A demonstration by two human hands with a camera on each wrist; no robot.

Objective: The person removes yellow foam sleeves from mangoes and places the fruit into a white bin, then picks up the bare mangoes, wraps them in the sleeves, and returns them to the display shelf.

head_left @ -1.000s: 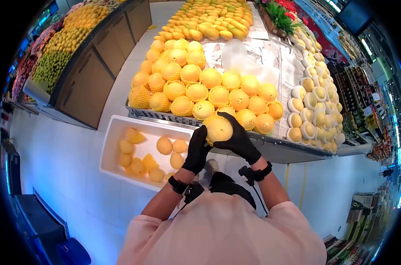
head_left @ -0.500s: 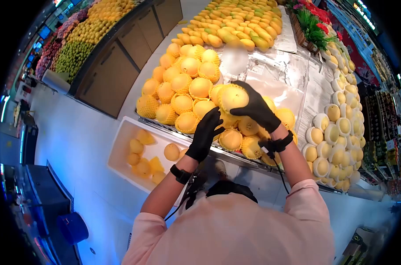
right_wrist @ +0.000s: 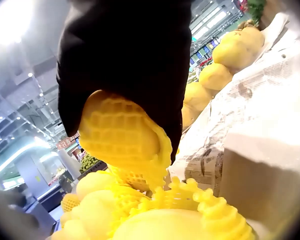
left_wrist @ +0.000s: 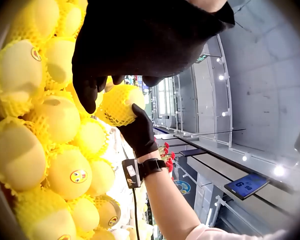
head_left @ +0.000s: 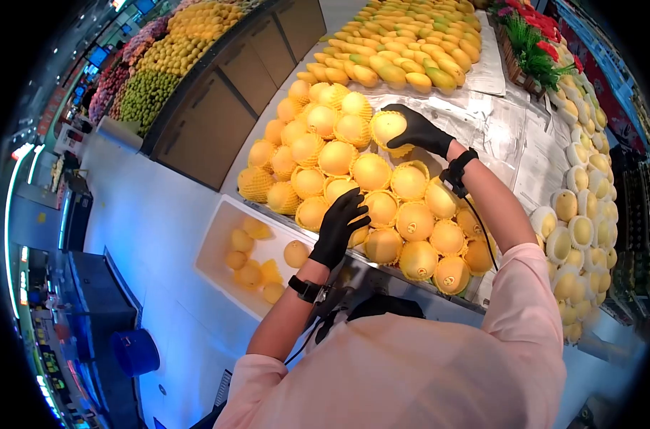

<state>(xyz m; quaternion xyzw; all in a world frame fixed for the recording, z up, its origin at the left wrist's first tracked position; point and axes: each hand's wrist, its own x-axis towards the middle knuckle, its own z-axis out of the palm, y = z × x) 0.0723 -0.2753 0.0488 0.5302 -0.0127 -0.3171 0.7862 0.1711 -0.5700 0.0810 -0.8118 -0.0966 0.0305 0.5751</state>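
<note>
My right hand (head_left: 418, 132), in a black glove, grips a round yellow fruit (head_left: 388, 128) wrapped in a yellow foam net, thumb and fingers around its sides. In the right wrist view the netted fruit (right_wrist: 120, 132) hangs under the glove, just above other netted fruits (right_wrist: 160, 225). It is at the back edge of the stacked pile (head_left: 339, 157). My left hand (head_left: 337, 229), gloved too, holds nothing; its fingers stretch over the pile's front row. Seen from the left wrist, that glove (left_wrist: 140, 45) is beside several netted fruits (left_wrist: 57, 120), some with round stickers.
A white foam box (head_left: 218, 222) with loose fruits and net scraps stands on the floor at the front left. Behind the pile lie rows of mangoes (head_left: 404, 50). Newspaper (head_left: 482, 114) lines the stand; pale fruits in white nets (head_left: 579, 236) are stacked at right.
The right hand carried the fruit from in front of the stand up and away to the pile's back. The left hand let go of the fruit and stays over the front row.
</note>
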